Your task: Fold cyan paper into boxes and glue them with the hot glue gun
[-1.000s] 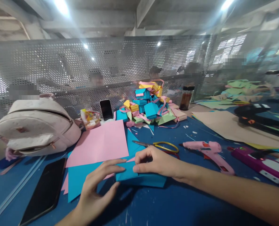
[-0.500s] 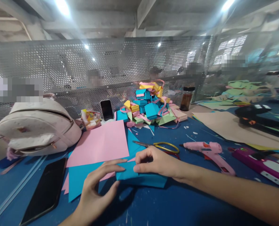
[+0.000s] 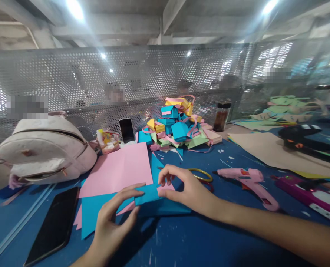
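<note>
Between both hands, in front of the pink sheet (image 3: 120,167), the folded blue paper (image 3: 151,198) is lying lengthwise left to right. The left hand (image 3: 106,222) is keeping thumb and fingers parted around its left end; the right hand (image 3: 191,189), fingers curled at a pink piece (image 3: 166,187), is partly hiding the scissors (image 3: 205,172). Whether either is gripping, I cannot tell.

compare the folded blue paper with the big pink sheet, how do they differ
The folded blue paper is creased into a narrow shape; the pink sheet lies spread out.
The folded blue paper is between the left hand and right hand; the pink sheet rests over other paper.
Both have straight edges.
</note>
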### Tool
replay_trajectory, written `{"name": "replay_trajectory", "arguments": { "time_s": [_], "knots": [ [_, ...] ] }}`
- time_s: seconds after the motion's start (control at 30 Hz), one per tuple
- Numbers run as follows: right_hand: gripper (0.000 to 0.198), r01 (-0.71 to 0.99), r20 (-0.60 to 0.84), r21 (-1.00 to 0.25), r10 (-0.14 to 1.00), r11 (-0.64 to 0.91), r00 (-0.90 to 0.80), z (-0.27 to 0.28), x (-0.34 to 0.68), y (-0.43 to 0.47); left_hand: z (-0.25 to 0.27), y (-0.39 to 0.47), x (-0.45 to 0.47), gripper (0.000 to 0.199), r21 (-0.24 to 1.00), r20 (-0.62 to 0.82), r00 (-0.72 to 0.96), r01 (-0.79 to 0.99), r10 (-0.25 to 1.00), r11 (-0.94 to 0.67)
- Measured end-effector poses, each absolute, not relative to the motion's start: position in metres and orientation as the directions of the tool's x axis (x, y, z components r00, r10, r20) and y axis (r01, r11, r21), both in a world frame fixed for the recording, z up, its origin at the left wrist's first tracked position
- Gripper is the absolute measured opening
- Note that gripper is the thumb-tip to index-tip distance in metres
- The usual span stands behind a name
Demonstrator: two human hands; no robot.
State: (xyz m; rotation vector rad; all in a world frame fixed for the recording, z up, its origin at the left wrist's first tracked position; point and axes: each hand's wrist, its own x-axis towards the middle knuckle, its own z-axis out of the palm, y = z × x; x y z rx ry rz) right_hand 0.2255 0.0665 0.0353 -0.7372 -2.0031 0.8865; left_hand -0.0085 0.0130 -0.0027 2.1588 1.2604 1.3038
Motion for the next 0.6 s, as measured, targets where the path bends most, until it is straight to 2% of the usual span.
{"name": "replay_trajectory", "arguments": {
  "time_s": [0.13, 0.23, 0.33, 0.6],
  "knots": [
    [0.031, 0.265, 0.649, -0.488, 0.549, 0.831, -0.526, 0.0357, 0.2276, 0.0599, -0.0045, 0.0133, -0.0090, 0.024, 0.638, 0.555, 0.204, 0.518, 0.806, -0.570],
    [0.028, 0.320, 0.699, -0.319, 0.450, 0.892, -0.556, 0.0328, 0.2284, 0.0582, -0.0046, 0.0123, -0.0083, 0.025, 0.637, 0.554, 0.229, 0.502, 0.800, -0.585],
    [0.022, 0.345, 0.706, -0.268, 0.427, 0.900, -0.565, 0.0304, 0.2286, 0.0590, -0.0050, 0.0118, -0.0080, 0.026, 0.631, 0.556, 0.247, 0.496, 0.794, -0.597],
    [0.016, 0.331, 0.737, -0.239, 0.393, 0.913, -0.550, 0.0304, 0.2284, 0.0592, -0.0052, 0.0125, -0.0088, 0.026, 0.627, 0.560, 0.259, 0.489, 0.787, -0.606]
  ]
}}
